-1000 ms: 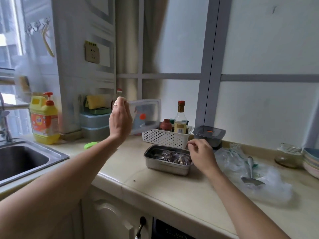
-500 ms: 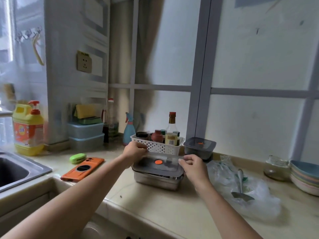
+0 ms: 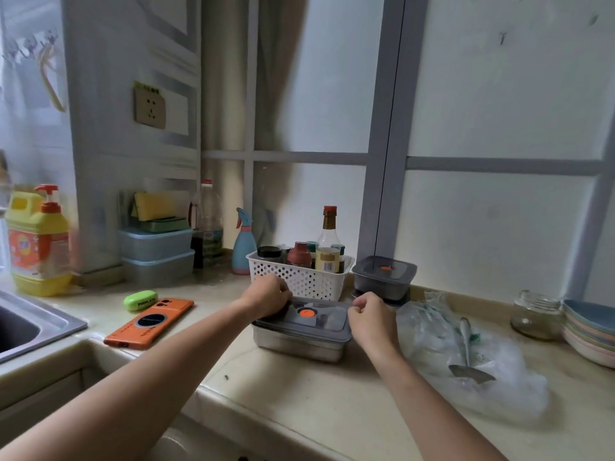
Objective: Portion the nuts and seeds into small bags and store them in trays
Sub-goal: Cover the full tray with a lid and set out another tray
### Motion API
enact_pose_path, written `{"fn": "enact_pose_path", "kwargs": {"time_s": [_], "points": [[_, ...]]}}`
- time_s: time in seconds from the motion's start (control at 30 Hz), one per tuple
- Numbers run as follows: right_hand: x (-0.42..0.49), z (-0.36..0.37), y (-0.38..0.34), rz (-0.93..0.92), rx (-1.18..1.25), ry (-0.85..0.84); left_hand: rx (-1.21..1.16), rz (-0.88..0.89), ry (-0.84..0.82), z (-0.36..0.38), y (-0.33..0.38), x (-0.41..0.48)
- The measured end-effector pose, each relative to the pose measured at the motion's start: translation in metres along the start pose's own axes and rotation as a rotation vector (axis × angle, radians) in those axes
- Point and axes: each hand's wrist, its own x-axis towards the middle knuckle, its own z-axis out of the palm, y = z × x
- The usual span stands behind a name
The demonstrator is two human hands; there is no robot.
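Steel tray: a steel tray [image 3: 296, 344] sat on the counter [image 3: 299, 404], just in front of the white basket [image 3: 299, 281].
Lid: a grey lid [image 3: 324, 326] with an orange dot lay on top of the tray and covered it, so what was inside could not be seen.
Left hand: the left hand [image 3: 268, 294] was at the lid's far left corner, with its fingers curled down over the edge and gripping it.
Right hand: the right hand [image 3: 371, 319] was at the lid's far right corner, with its fingers curled in and holding that edge.
Second tray: a second tray [image 3: 382, 281] with the same kind of grey lid stood behind, to the right of the basket and against the wall.
Plastic bags: a heap of clear plastic bags [image 3: 492, 371] lay to the right of the steel tray, with a metal scoop [image 3: 467, 347] resting on it.
Basket: it held bottles and jars of seasoning.
Right end: a glass jar [image 3: 535, 314] stood beside a stack of bowls [image 3: 589, 331].
Left side: an orange phone [image 3: 149, 322] and a small green case [image 3: 140, 300] lay on the counter, near the sink [image 3: 33, 324]; a yellow detergent bottle [image 3: 38, 241] stood behind the sink.
Back corner: a blue spray bottle [image 3: 244, 244] stood to the left of the basket.
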Motion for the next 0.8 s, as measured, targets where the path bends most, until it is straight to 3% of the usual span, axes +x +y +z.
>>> {"fn": "enact_pose_path", "kwargs": {"time_s": [0.13,0.4,0.57,0.8], "points": [[0.0,-0.002,-0.003,-0.078,-0.077,-0.096,-0.006,-0.012,0.007,0.001,0.001,0.001],[-0.004,-0.002,-0.017,-0.13,-0.267,-0.221,0.019,-0.041,-0.138,0.004,0.009,0.005],[0.002,-0.004,-0.015,0.076,-0.063,-0.26,0.077,0.005,-0.168,0.011,0.009,0.005],[0.005,-0.001,-0.006,0.132,0.022,-0.309,0.12,0.027,-0.175,0.015,0.006,0.009]]}}
